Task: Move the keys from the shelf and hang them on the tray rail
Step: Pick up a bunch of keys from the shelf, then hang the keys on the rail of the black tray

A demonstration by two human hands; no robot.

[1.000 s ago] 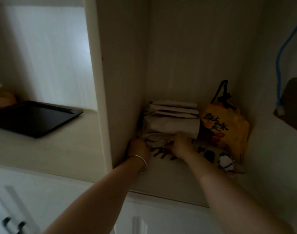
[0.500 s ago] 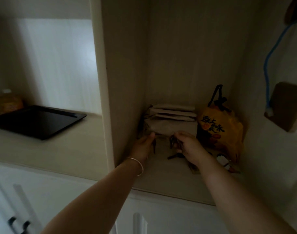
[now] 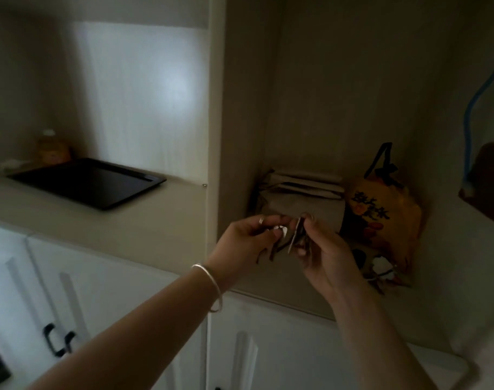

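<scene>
A bunch of keys (image 3: pixel 289 240) hangs in the air just in front of the shelf (image 3: pixel 271 288), held between both hands. My left hand (image 3: pixel 245 243), with a bracelet on its wrist, pinches the left part of the bunch. My right hand (image 3: pixel 327 254) grips the right part, where a flat silvery key sticks out. Several dark key blades dangle below my fingers. The black tray (image 3: pixel 88 182) lies flat on the counter to the left of the cabinet's upright panel; its rail shows as a slot along the far rim.
On the shelf behind my hands sit folded brown paper bags (image 3: pixel 302 192) and an orange printed bag (image 3: pixel 380 218). A small key item (image 3: pixel 380 267) lies at its foot. A blue cord (image 3: pixel 470 114) hangs at right. White cabinet doors with dark handles (image 3: pixel 57 339) are below.
Both hands have lifted the keys off the shelf floor and drawn them toward me. The camera has moved closer and slightly right.
</scene>
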